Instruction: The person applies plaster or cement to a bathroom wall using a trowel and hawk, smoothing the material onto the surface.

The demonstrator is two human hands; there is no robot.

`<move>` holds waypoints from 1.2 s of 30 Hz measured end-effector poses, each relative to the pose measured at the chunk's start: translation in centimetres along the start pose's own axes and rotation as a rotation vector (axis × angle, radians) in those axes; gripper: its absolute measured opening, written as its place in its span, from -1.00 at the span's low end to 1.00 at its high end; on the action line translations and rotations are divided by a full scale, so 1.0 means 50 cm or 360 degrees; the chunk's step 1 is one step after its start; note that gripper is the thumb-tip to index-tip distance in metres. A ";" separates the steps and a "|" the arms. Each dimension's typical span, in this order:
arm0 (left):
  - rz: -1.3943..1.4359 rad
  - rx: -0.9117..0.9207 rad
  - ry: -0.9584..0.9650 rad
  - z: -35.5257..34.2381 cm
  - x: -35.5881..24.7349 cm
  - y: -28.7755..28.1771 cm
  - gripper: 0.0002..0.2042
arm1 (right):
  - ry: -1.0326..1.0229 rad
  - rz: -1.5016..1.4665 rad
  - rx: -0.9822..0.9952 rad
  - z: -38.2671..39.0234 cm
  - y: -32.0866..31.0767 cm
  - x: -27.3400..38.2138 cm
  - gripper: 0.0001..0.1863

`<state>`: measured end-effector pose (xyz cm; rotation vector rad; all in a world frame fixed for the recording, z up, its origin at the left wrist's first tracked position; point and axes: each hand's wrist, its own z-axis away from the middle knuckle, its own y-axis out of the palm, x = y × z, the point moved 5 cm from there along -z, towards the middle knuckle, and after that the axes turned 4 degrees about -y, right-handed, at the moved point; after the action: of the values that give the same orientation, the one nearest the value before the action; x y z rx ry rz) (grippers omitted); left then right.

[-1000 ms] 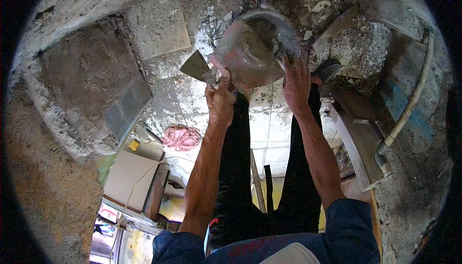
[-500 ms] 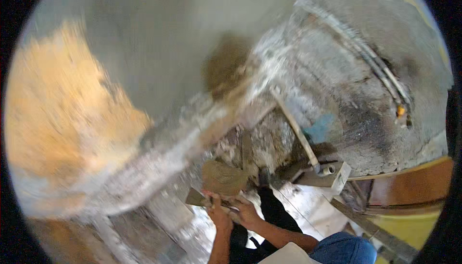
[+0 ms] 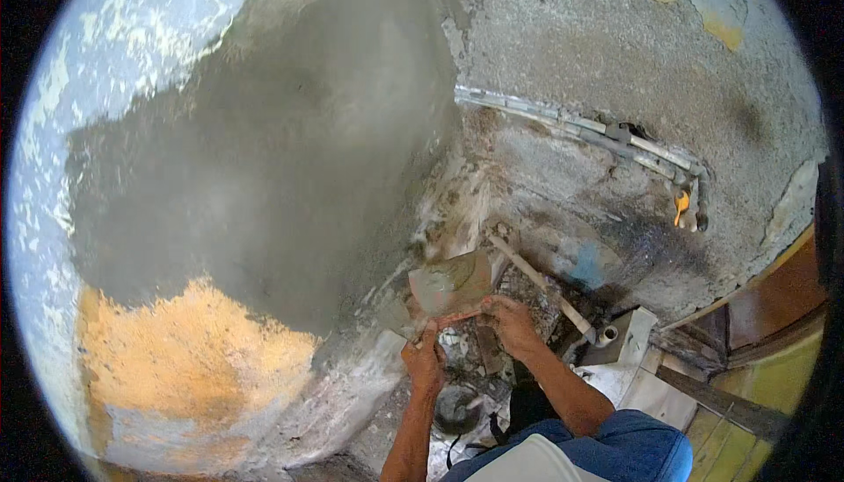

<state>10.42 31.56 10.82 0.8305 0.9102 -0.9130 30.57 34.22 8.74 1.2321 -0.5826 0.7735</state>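
Low in the middle, a flat plastering board carries wet grey mortar, and its near edge is reddish. My right hand is closed around the right end of that edge. My left hand is closed too, its thumb at the left end of the reddish edge. A grey trowel blade seems to jut out left of this hand, blending with the wall behind; its handle is hidden in the fingers. Ahead stands a wall with a broad patch of smooth grey plaster.
Bare orange wall shows below the plaster. Along the right wall run grey pipes with an orange tap handle. A slanting pipe stands in the corner above rubble. A round dark container sits below my hands; a wooden plank lies right.
My view has swung so that more of the plastered wall shows. Both hands have risen and moved right with the board; they have spread apart along its near edge.
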 end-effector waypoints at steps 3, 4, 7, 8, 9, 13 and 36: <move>0.0142 -0.0007 0.0103 0.010 -0.046 0.109 -0.77 | -0.0013 0.0023 -0.0073 -0.034 -0.014 0.055 -0.68; 0.0140 -0.0016 0.0115 0.001 -0.048 0.129 -0.77 | -0.0088 -0.0080 -0.0028 -0.035 0.010 0.081 -0.66; 0.0249 0.0013 0.0092 -0.022 -0.050 0.193 -0.77 | -0.0166 -0.0191 -0.0011 -0.060 0.050 0.118 -0.62; 0.0266 0.0077 0.0102 -0.021 -0.068 0.225 -0.75 | -0.0175 -0.0200 -0.0040 -0.068 0.058 0.122 -0.60; 0.0283 0.0139 0.0111 -0.025 -0.084 0.254 -0.72 | -0.0156 -0.0201 -0.0038 -0.081 0.065 0.127 -0.60; 0.0239 0.0094 0.0203 -0.061 -0.122 0.319 -0.66 | -0.0351 -0.0078 -0.0127 -0.180 0.072 0.167 -0.64; -0.2211 -0.1972 0.3144 0.035 -0.760 -0.429 -0.78 | -0.1300 -0.0593 -0.0084 -0.424 0.314 0.680 -0.68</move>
<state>-20.65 32.81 41.50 -0.5475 3.4585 0.0112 38.98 63.86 38.78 1.5380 -0.9805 -0.0909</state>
